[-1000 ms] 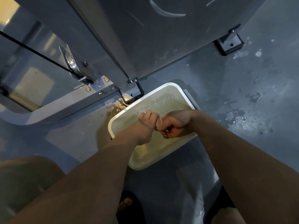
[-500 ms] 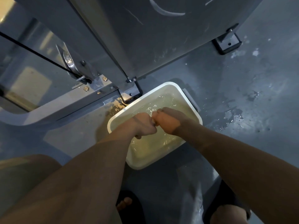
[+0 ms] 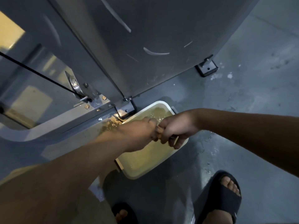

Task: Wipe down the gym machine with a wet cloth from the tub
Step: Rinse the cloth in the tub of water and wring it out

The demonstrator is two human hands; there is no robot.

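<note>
A white tub point(image 3: 163, 172) of murky yellowish water stands on the floor at the foot of the grey gym machine point(image 3: 145, 38). Above the tub my left hand point(image 3: 139, 135) and my right hand point(image 3: 176, 128) meet fist to fist. Both are clenched on a small brownish wet cloth point(image 3: 159, 134), of which only a twisted bit shows between the fists. The rest of the cloth is hidden inside my hands.
The machine's black bracket foot point(image 3: 127, 109) sits against the tub's far corner, another foot point(image 3: 207, 68) further right. A pulley point(image 3: 75, 85) with a black cable lies at the left. The grey floor is wet around the tub. My sandalled feet point(image 3: 221, 196) stand just below it.
My hands have risen a little above the water and stayed clenched together on the cloth. My right forearm has swung out to the right and my head has tilted, so my feet show.
</note>
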